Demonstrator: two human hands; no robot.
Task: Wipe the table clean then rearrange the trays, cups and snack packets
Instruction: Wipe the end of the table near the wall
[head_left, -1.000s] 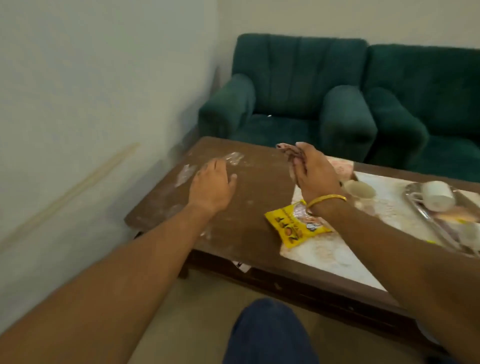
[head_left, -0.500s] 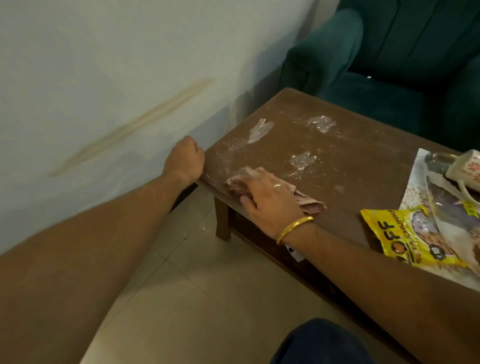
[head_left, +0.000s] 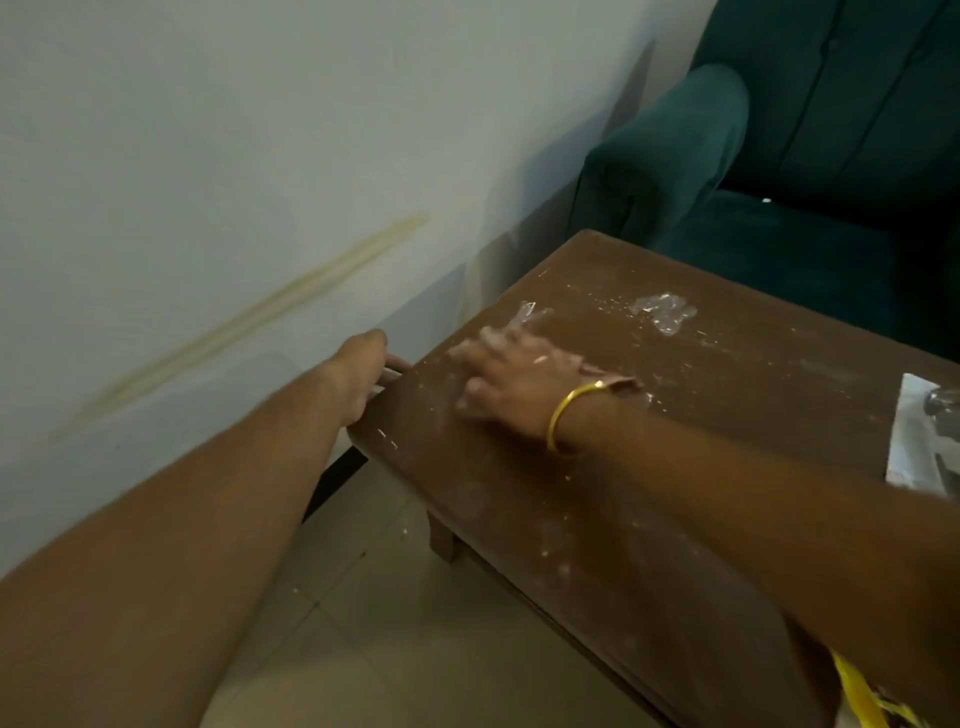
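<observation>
The brown wooden table (head_left: 727, 415) is smeared with white dust and crumbs, with scraps of clear plastic (head_left: 662, 310) near its far left corner. My right hand (head_left: 511, 382), with a gold bangle on the wrist, presses a pinkish cloth (head_left: 621, 382) flat on the tabletop near the left end; most of the cloth is hidden under the hand. My left hand (head_left: 363, 376) is cupped against the table's left edge, below the top, fingers curled. A yellow snack packet (head_left: 857, 699) shows partly at the bottom right, behind my right forearm.
A pale wall (head_left: 234, 182) runs close along the table's left end. A dark green sofa (head_left: 805, 156) stands behind the table. A patterned white mat with something shiny on it (head_left: 919, 441) lies at the right edge. Beige floor tiles (head_left: 389, 649) lie below.
My right hand has slid the cloth away from the near corner, further along the table's left end. My left hand stays at the left edge. The view has shifted closer and lower.
</observation>
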